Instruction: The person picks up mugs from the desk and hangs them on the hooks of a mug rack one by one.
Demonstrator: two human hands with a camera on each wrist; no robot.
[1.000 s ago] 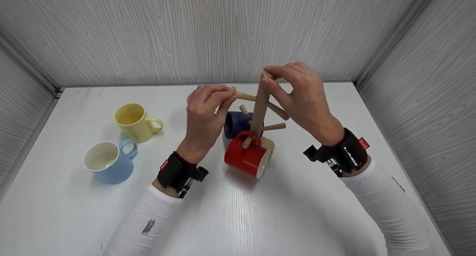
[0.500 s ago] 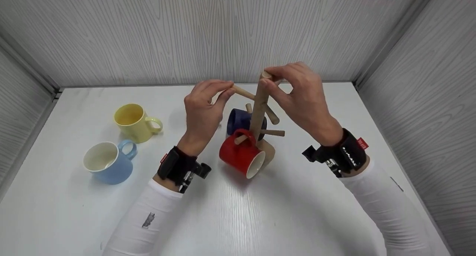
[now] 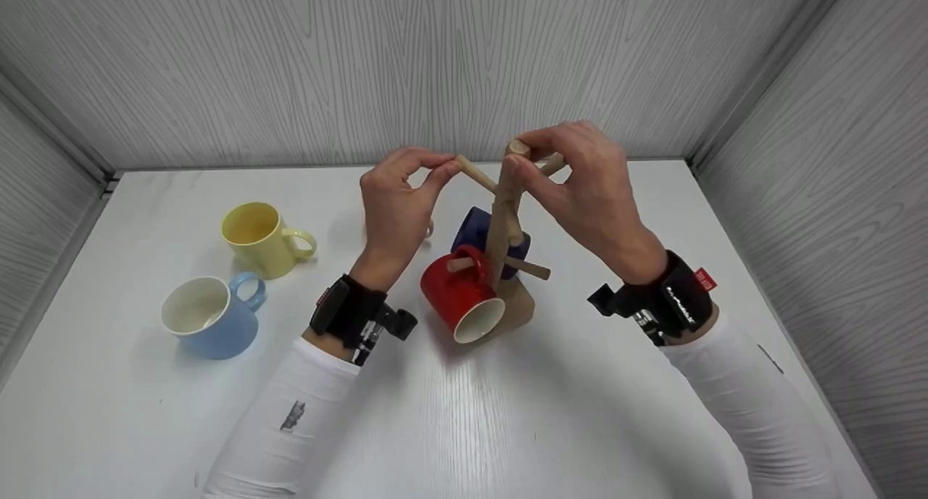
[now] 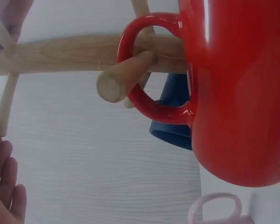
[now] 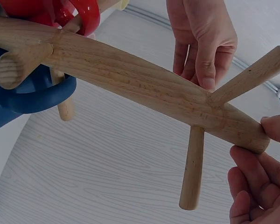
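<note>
A wooden mug tree (image 3: pixel 502 216) stands mid-table. My right hand (image 3: pixel 523 154) pinches the top of its post (image 5: pixel 130 77). My left hand (image 3: pixel 446 167) pinches the tip of an upper peg (image 3: pixel 477 175). A red mug (image 3: pixel 464 299) hangs by its handle on a lower peg (image 4: pixel 123 80), its mouth facing me. Behind it a dark blue mug (image 3: pixel 477 229) hangs on another peg. The left wrist view shows the red mug (image 4: pixel 238 93) close up with the blue mug (image 4: pixel 175 116) beyond it. The right wrist view shows my right fingertips (image 5: pixel 256 186) at the post's end.
A yellow mug (image 3: pixel 257 239) and a light blue mug (image 3: pixel 210 316) stand upright at the table's left. A pink mug's handle (image 4: pixel 213 207) shows low in the left wrist view. Grey panel walls (image 3: pixel 435 64) close the table (image 3: pixel 507 412) at the back and both sides.
The mug tree has turned between my hands. The red mug has swung left and its mouth now faces me. My left hand has moved up and back with the peg.
</note>
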